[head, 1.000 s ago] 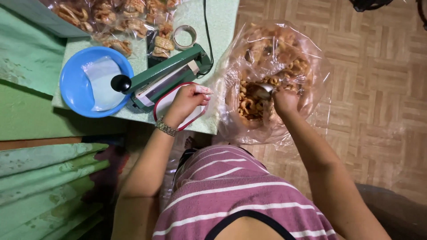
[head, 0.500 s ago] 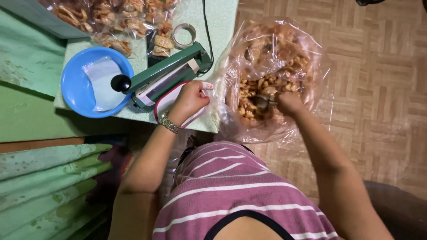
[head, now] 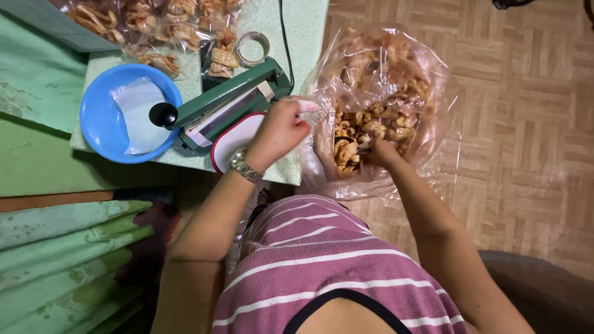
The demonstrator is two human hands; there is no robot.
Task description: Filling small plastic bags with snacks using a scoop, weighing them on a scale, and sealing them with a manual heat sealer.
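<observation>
Sealed snack packets [head: 154, 28] lie at the worktop's [head: 306, 25] far edge; right hand [head: 378, 151] grips a scoop in the bulk bag [head: 383, 105], left hand [head: 281, 127] pinches a small bag.

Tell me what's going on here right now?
A person in a striped shirt is working at a big clear plastic bag of fried snacks on the floor. The right hand is down inside the bag among the snacks, holding what looks like a metal scoop. The left hand holds up a small clear bag at the big bag's edge. On the table, a green heat sealer lies beside a blue bowl.
</observation>
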